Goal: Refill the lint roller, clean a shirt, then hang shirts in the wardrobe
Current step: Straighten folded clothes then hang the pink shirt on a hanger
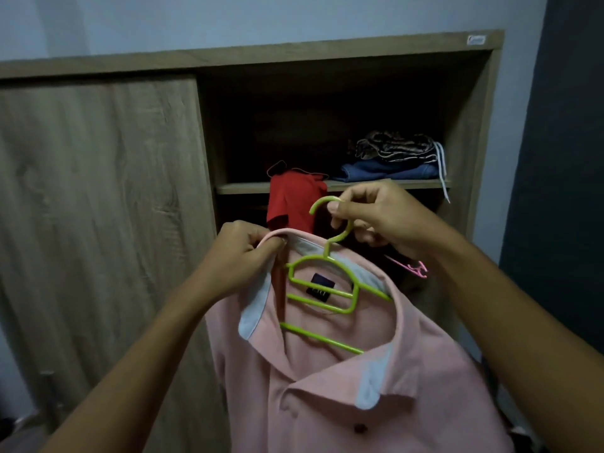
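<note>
- Closed wood-grain sliding door covers the left half of the wooden wardrobe.
- Left hand, grip pinching the collar of the pink button-up shirt.
- Right hand, grip curled round the hook of the lime-green plastic hanger inside that collar, before the open right bay.

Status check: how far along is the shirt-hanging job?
Done: a red shirt appears to hang inside the open wardrobe. In hand: the pink shirt is on the green hanger; right hand grips the hook, left hand pinches the collar. Left: hanging it in the wardrobe. No lint roller in view, so refill and cleaning can't be confirmed.
</note>
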